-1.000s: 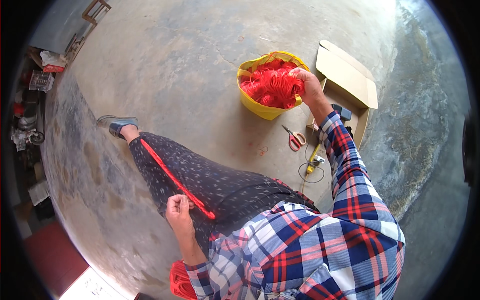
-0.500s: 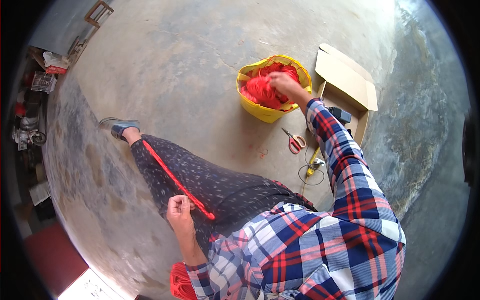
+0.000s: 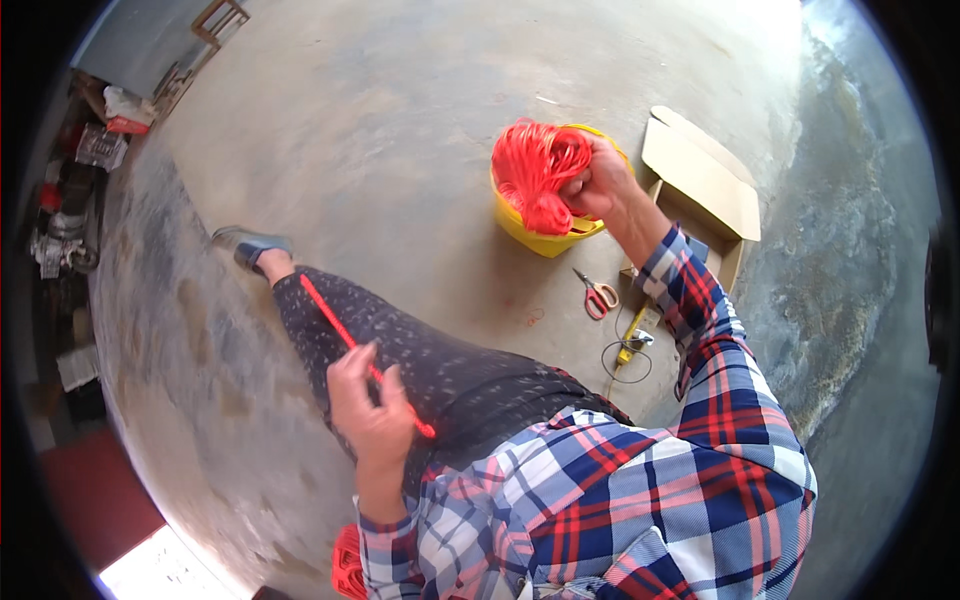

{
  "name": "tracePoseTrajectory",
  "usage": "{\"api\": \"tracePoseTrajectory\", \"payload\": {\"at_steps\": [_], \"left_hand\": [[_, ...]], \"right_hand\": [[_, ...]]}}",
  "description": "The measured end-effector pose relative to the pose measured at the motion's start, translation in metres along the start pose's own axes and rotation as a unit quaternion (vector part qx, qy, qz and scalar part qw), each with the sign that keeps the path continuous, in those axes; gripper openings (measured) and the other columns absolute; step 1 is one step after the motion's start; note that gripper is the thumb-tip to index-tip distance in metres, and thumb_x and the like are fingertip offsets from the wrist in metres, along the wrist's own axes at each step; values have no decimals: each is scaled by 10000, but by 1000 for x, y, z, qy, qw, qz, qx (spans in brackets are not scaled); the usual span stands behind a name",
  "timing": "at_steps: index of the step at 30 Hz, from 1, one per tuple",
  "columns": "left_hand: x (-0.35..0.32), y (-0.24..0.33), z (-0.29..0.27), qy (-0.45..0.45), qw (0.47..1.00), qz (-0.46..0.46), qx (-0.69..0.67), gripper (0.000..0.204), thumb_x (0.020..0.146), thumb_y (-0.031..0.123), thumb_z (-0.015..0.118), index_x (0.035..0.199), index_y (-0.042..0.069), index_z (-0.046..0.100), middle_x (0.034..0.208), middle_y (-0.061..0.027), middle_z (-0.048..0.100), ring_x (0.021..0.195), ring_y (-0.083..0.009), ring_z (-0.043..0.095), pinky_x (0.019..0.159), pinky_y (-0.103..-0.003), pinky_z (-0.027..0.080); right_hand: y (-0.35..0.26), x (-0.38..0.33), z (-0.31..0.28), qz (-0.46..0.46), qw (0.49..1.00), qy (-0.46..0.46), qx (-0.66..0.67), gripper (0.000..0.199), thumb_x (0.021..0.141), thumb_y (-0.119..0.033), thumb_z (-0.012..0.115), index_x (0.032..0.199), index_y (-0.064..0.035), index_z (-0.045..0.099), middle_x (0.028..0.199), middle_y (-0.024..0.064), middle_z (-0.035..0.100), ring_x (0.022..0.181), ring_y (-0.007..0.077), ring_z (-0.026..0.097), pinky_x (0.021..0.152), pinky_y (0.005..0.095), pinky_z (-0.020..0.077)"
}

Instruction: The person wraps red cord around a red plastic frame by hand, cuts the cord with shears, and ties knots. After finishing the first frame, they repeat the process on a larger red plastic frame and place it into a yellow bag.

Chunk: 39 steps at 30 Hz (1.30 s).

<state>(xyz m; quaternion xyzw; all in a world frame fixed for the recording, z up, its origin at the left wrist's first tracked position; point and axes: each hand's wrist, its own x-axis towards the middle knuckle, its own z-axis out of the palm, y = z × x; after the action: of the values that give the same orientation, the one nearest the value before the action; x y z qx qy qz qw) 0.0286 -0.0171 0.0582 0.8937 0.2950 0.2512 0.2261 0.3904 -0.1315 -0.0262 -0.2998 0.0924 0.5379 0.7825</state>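
My right hand [image 3: 603, 182] grips a bundle of shiny red cord [image 3: 530, 165], raised at the mouth of a yellow bucket-like container [image 3: 550, 243]. More red strands show at the container's rim, partly covered by the bundle. My left hand [image 3: 372, 405] hovers over my thigh with thumb and fingers apart, nothing seen between them. Under it, along my leg in dark patterned trousers, lies a thin red braided cord [image 3: 330, 313]; the hand hides its middle.
Red-handled scissors [image 3: 597, 297] lie on the concrete floor near a yellow tool with a looped cable [image 3: 627, 352]. An open cardboard box [image 3: 700, 170] stands to the right. Another red bundle [image 3: 348, 562] sits by my left elbow. Clutter [image 3: 75, 210] lines the far left wall.
My right hand has lifted the red cord bundle up out of the container toward me. My left hand's fingers have spread from a pinch.
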Motion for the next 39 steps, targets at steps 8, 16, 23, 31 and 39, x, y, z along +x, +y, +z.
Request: {"api": "tracePoseTrajectory", "payload": {"at_steps": [8, 16, 23, 31, 39], "left_hand": [[41, 23, 48, -30, 946, 305, 109, 561, 718, 72, 735, 1249, 113, 561, 1392, -104, 482, 1340, -343, 375, 1048, -461, 358], [25, 13, 11, -132, 954, 15, -267, 359, 791, 185, 760, 1059, 63, 555, 1033, -100, 632, 1065, -297, 604, 999, -471, 403], [10, -6, -66, -3, 764, -249, -594, 368, 847, 242, 718, 1071, 24, 523, 803, -43, 570, 792, -208, 587, 817, -382, 510], [-19, -53, -136, 77, 722, -256, -638, 555, 837, 267, 720, 1261, 34, 446, 949, -89, 535, 958, -253, 533, 925, -434, 424], [-34, -36, -102, 55, 772, -335, -538, 697, 786, 44, 695, 1384, -38, 346, 1235, -200, 505, 1196, -318, 483, 1094, -464, 323]], "right_hand": [[125, -34, 66, 144, 960, -138, 197, 244, 958, -186, 463, 1028, -14, 621, 1015, 130, 664, 881, 202, 644, 798, 343, 540], [119, -29, 21, 64, 974, -127, -178, 285, 936, -267, 555, 1097, -43, 625, 973, 38, 665, 808, 88, 610, 661, 212, 480], [41, 63, -79, -229, 594, 30, -770, 375, 875, -323, 581, 1093, -23, 635, 1059, 170, 640, 996, 307, 606, 873, 386, 473], [47, 43, -121, -88, 555, -2, -827, 290, 866, -278, 613, 975, -12, 651, 858, 204, 635, 836, 351, 627, 783, 407, 493], [115, -2, -56, -423, 508, 32, -749, 205, 749, -109, 649, 945, -55, 615, 1016, 111, 630, 930, 306, 606, 809, 399, 488]]}}
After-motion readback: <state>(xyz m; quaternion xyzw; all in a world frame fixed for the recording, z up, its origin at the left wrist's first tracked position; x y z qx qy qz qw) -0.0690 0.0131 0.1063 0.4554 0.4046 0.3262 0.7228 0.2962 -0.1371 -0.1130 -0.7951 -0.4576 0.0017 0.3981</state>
